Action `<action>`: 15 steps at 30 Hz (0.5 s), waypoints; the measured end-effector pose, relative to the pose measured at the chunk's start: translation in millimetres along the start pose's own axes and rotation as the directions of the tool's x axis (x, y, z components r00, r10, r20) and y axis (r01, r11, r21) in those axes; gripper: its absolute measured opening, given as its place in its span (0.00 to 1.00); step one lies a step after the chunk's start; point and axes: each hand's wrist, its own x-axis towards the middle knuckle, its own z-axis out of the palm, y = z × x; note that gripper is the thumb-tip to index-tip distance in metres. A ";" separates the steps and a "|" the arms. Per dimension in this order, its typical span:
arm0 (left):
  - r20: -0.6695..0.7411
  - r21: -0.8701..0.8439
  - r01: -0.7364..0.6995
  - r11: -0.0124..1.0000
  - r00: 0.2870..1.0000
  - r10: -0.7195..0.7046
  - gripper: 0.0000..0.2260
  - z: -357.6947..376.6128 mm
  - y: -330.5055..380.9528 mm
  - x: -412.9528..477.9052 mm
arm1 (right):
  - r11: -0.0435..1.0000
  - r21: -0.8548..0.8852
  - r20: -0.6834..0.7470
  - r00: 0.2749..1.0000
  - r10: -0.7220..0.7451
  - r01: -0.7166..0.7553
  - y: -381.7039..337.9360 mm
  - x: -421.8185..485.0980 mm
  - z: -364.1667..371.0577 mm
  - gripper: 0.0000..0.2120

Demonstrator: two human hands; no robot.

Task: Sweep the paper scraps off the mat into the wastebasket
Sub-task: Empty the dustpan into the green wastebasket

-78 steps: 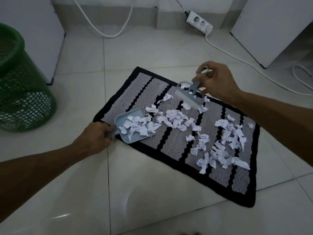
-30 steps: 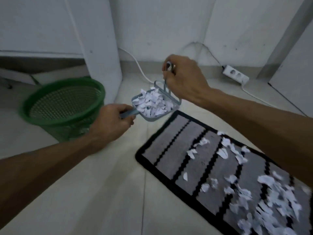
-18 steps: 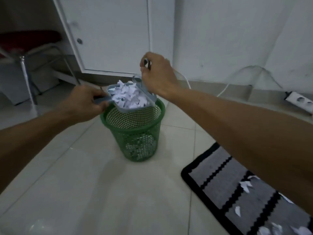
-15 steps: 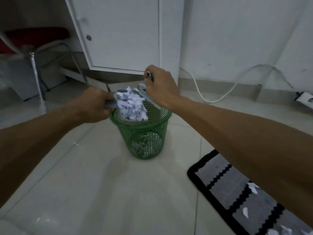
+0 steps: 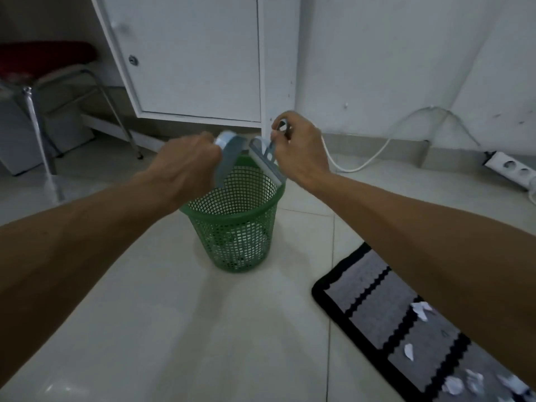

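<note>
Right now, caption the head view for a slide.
Left hand tips a grey-blue plastic dustpan over the green mesh wastebasket, right hand holds a grey brush; white paper scraps lie on the striped mat.

No text, label, brand, number or sign can be read. The green wastebasket (image 5: 232, 236), the dustpan (image 5: 229, 158), the brush (image 5: 265, 165), the mat (image 5: 374, 311), the white cabinet door (image 5: 197, 53) and the power strip (image 5: 513, 168) show only plain, unmarked surfaces in this dim, slightly blurred view.
</note>
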 end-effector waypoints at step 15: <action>-0.055 -0.665 -0.243 0.707 0.959 0.278 0.15 48.9 191.7 35.9 | 0.889 -0.318 -0.091 0.944 0.318 -0.330 142.3 -93.0 -226.3 0.05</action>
